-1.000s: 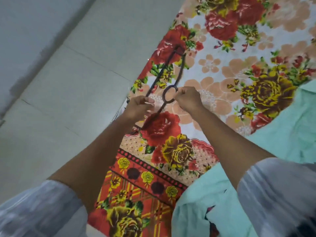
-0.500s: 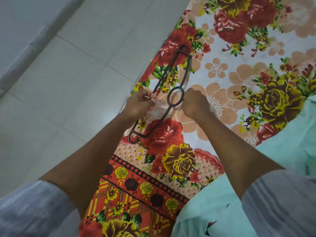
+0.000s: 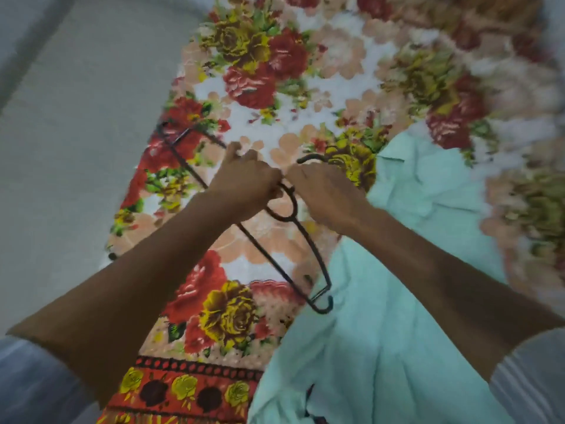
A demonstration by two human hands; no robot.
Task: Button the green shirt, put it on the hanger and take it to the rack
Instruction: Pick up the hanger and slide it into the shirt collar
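Note:
A dark metal hanger (image 3: 301, 249) is held over the flowered bedspread, with its ring between my two hands and its hook poking out above my right hand. My left hand (image 3: 244, 182) grips the hanger's upper arm left of the ring. My right hand (image 3: 324, 194) holds it near the neck and hook. The hanger's lower end lies over the edge of the mint green shirt (image 3: 382, 325). The shirt is spread on the bed at the right, its collar pointing away from me. The frame is blurred by motion.
The bedspread (image 3: 321, 71) with red and yellow flowers covers the bed, and its left edge runs diagonally through the frame. Pale floor tiles (image 3: 76, 148) lie to the left of it.
The hanger has swung round and moved right, so its lower end now lies over the shirt. Both hands travelled with it. The camera shifted right, showing more of the shirt.

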